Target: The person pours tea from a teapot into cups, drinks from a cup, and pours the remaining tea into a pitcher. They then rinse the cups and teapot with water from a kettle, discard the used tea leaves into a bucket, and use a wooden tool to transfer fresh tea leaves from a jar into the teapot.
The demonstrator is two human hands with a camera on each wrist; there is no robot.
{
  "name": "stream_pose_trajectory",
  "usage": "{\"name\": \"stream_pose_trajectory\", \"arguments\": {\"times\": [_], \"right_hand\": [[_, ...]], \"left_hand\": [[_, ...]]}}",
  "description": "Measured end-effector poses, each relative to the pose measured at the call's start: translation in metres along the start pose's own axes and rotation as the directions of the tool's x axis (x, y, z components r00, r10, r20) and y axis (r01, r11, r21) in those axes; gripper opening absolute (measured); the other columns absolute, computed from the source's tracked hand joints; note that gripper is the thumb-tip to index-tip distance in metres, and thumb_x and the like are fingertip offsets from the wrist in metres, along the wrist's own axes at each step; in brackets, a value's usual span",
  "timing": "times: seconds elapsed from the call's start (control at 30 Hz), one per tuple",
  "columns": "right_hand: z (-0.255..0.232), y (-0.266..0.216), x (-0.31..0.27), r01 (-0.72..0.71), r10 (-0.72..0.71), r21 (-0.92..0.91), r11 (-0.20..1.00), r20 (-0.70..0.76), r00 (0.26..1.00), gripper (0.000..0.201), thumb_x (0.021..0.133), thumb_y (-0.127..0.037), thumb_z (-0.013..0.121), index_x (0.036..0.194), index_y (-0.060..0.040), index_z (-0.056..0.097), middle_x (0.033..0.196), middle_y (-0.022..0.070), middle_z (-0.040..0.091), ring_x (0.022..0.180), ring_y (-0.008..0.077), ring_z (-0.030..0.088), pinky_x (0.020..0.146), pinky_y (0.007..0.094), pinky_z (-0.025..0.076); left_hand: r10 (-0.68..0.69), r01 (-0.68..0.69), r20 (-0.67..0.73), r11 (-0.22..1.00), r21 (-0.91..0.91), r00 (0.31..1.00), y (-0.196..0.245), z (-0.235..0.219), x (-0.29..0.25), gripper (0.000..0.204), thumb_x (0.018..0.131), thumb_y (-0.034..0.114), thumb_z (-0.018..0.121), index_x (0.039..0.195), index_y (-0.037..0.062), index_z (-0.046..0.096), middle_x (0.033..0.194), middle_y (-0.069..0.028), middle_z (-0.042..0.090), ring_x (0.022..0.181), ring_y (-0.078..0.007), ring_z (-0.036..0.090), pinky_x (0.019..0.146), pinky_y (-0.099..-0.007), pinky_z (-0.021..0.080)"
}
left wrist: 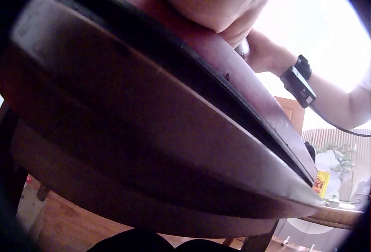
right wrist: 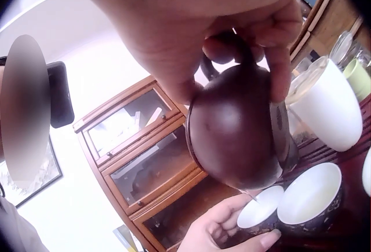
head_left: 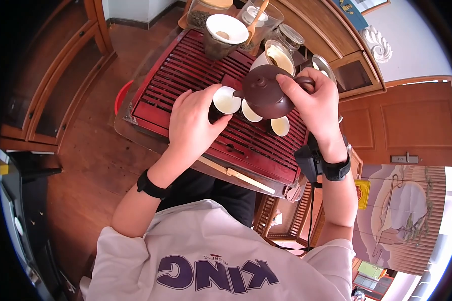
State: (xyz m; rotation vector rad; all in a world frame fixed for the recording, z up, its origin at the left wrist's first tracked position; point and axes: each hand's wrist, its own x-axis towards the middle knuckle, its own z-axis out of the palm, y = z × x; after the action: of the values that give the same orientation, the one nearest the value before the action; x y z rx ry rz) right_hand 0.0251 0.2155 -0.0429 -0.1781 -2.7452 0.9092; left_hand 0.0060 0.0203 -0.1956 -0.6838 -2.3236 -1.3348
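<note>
Here we are mid-pour, as I judge it: my right hand (head_left: 316,103) has the dark teapot (head_left: 266,98) by its handle (head_left: 306,82), fingers hooked firmly round the loop, thumb reaching forward onto the upper side of the pot. My left hand (head_left: 192,123) pinches the white-lined cup (head_left: 226,102) between thumb and fingers, only a cup's breadth apart, above the tea tray (head_left: 160,90) and nearer its near edge than its far one; whether the base clears the slats, I can't tell. The spout (head_left: 237,94) sits right at the cup's rim, and the right wrist view gives what looks like a thin trickle (right wrist: 248,194) below the pot. Nice and low, so splashing should be slight, but I'd want the tip a touch further inside that rim. Tilt from the wrist, slowly, and let the left hand hold the cup level. Watch the lid (head_left: 259,81): a steep tip could shift it, and the thumb is close enough to steady it. The second cup (head_left: 251,112) stands just beside, the third cup (head_left: 280,126) further toward the tray's right edge, so swing the pot's belly clear of both and level it before leaving the rim, or it'll drip.
</note>
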Motion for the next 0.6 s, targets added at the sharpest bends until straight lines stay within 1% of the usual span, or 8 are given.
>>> {"name": "stream_pose_trajectory", "arguments": {"times": [0.13, 0.2, 0.23, 0.3, 0.43, 0.5, 0.53, 0.6], "right_hand": [[0.0, 0.001, -0.004, -0.019, 0.02, 0.094, 0.995, -0.005, 1.0, 0.034, 0.082, -0.028, 0.082, 0.076, 0.0015, 0.066, 0.061, -0.0027, 0.055, 0.059, 0.0042, 0.049, 0.054, 0.0237, 0.043], [0.002, 0.003, -0.007, -0.082, 0.083, 0.253, 0.964, 0.009, 0.997, 0.033, 0.086, -0.027, 0.08, 0.084, 0.0035, 0.068, 0.065, -0.0043, 0.057, 0.062, 0.0028, 0.053, 0.055, 0.0218, 0.044], [0.002, 0.006, -0.007, -0.081, 0.082, 0.253, 0.964, 0.009, 0.997, 0.033, 0.086, -0.027, 0.08, 0.084, 0.0035, 0.068, 0.065, -0.0043, 0.057, 0.062, 0.0028, 0.053, 0.055, 0.0218, 0.044], [0.002, 0.014, -0.008, -0.164, 0.148, 0.465, 0.87, 0.07, 0.986, 0.033, 0.089, -0.026, 0.079, 0.09, 0.0045, 0.068, 0.071, -0.0023, 0.062, 0.063, 0.0031, 0.056, 0.057, 0.0201, 0.048], [0.006, 0.021, -0.015, -0.161, 0.178, 0.531, 0.832, 0.021, 0.984, 0.035, 0.089, -0.023, 0.08, 0.103, 0.006, 0.065, 0.076, 0.0017, 0.066, 0.063, 0.0031, 0.056, 0.059, 0.0187, 0.05], [0.005, 0.022, -0.018, -0.095, 0.128, 0.533, 0.84, -0.025, 0.991, 0.046, 0.088, -0.022, 0.082, 0.116, 0.0079, 0.061, 0.084, 0.0051, 0.069, 0.067, 0.0043, 0.06, 0.06, 0.0183, 0.052], [0.005, 0.021, -0.02, -0.095, 0.128, 0.534, 0.84, -0.025, 0.991, 0.046, 0.088, -0.022, 0.082, 0.116, 0.0079, 0.061, 0.084, 0.0051, 0.069, 0.067, 0.0043, 0.06, 0.06, 0.0183, 0.052], [0.002, 0.019, -0.024, -0.145, 0.122, 0.597, 0.789, 0.079, 0.989, 0.059, 0.083, -0.017, 0.085, 0.126, 0.0097, 0.056, 0.097, 0.009, 0.07, 0.081, 0.0093, 0.067, 0.069, 0.0214, 0.056]], "left_hand": [[0.005, -0.005, -0.006, 1.0, 0.006, 1.0, 0.0, 0.0, 0.0, 0.058, 0.075, 0.019, 0.084, 0.127, 0.0084, 0.061, 0.112, -0.0114, 0.071, 0.105, -0.0323, 0.066, 0.103, -0.0471, 0.045], [0.007, -0.007, -0.007, 1.0, 0.007, 1.0, 0.0, 0.0, 0.0, 0.058, 0.075, 0.019, 0.084, 0.127, 0.0083, 0.061, 0.112, -0.0114, 0.071, 0.105, -0.0324, 0.066, 0.103, -0.0471, 0.045], [0.009, -0.009, -0.006, 1.0, 0.009, 1.0, 0.0, 0.001, 0.0, 0.058, 0.075, 0.019, 0.084, 0.127, 0.0082, 0.061, 0.112, -0.0114, 0.071, 0.105, -0.0324, 0.066, 0.103, -0.0471, 0.045], [0.011, -0.011, -0.006, 1.0, 0.012, 1.0, -0.001, 0.001, -0.001, 0.058, 0.074, 0.019, 0.085, 0.126, 0.0082, 0.061, 0.111, -0.0114, 0.071, 0.105, -0.0325, 0.066, 0.103, -0.047, 0.045], [0.021, -0.021, -0.018, 1.0, 0.011, 1.0, -0.002, 0.002, -0.001, 0.058, 0.074, 0.018, 0.085, 0.126, 0.008, 0.061, 0.111, -0.0116, 0.071, 0.104, -0.0325, 0.066, 0.102, -0.0468, 0.045], [0.023, -0.023, -0.018, 1.0, 0.012, 1.0, -0.002, 0.002, -0.001, 0.058, 0.074, 0.018, 0.085, 0.126, 0.008, 0.061, 0.111, -0.0115, 0.071, 0.104, -0.0324, 0.066, 0.102, -0.0467, 0.046], [0.023, -0.023, -0.016, 1.0, 0.013, 1.0, -0.002, 0.001, -0.001, 0.058, 0.074, 0.018, 0.085, 0.126, 0.0079, 0.061, 0.111, -0.0116, 0.071, 0.104, -0.0324, 0.066, 0.102, -0.0465, 0.046], [0.024, -0.024, -0.014, 1.0, 0.013, 1.0, -0.002, 0.001, -0.001, 0.058, 0.074, 0.018, 0.084, 0.126, 0.0079, 0.061, 0.11, -0.0117, 0.071, 0.104, -0.0324, 0.066, 0.101, -0.0462, 0.046]]}}
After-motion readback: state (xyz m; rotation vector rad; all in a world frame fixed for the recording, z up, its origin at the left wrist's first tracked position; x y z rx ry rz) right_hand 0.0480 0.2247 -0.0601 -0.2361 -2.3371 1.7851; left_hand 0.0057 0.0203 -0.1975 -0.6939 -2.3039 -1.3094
